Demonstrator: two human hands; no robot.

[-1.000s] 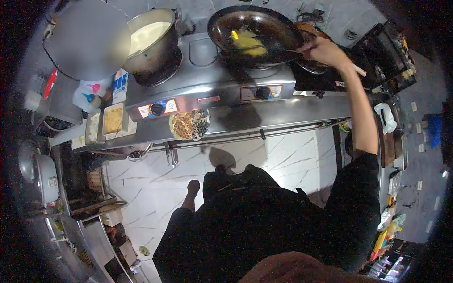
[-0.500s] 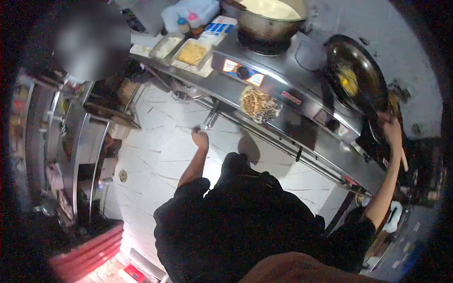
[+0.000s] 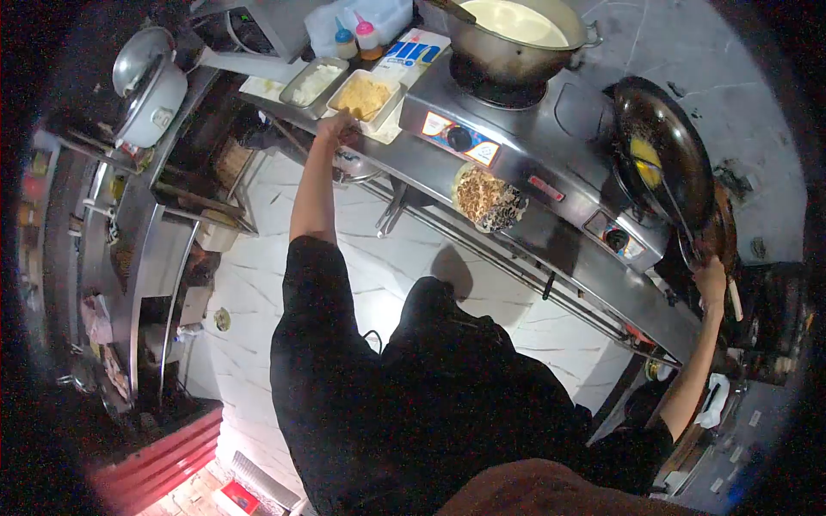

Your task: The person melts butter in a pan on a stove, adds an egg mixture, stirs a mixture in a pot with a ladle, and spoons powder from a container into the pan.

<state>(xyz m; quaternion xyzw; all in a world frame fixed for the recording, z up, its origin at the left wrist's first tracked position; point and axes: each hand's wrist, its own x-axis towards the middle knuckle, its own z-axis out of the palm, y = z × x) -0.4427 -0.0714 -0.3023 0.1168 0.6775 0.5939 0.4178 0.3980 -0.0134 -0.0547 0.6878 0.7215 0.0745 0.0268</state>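
My right hand (image 3: 710,277) is closed around a long-handled metal utensil (image 3: 673,199), its far end resting in yellow food (image 3: 645,162) inside a tilted dark wok (image 3: 680,129). The shape of the utensil's head is not clear. Far to the left, my left hand (image 3: 338,129) is at the front edge of a rectangular tray (image 3: 394,93) of yellow crumbly food (image 3: 361,95). Its fingers are curled; what they hold, if anything, is hidden. Beside that tray stands a metal tray (image 3: 315,84) with white contents.
A large pot (image 3: 508,60) of pale liquid sits on the steel gas stove (image 3: 551,138). A round topped with brown and black bits (image 3: 489,199) lies by the counter's front edge. Squeeze bottles (image 3: 367,36) stand behind the trays. At left is a lidded white pot (image 3: 155,112).
My left hand has moved up from over the floor to the tray of yellow food. My right hand stays by the wok, slightly lower. The view has shifted a little.
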